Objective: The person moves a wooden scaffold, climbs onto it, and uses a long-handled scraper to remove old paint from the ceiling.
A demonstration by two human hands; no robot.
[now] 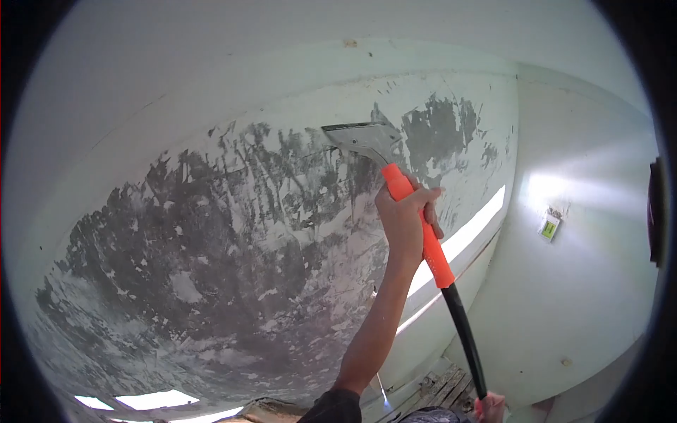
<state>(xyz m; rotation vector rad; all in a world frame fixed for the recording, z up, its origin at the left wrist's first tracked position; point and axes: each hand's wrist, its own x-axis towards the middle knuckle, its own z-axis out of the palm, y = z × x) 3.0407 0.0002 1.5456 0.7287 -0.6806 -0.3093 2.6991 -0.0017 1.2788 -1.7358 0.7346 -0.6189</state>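
A long-handled scraper has a wide metal blade, an orange grip and a black lower shaft. The blade lies flat against a white-painted surface where much of the paint is off, showing grey patches. My left hand is raised and wrapped around the orange grip just below the blade. My right hand holds the bottom end of the shaft at the lower edge of the view, only partly visible.
A white side wall on the right carries a small fitting with a green sticker. A bright strip of light runs behind the handle. Wooden boards lie below.
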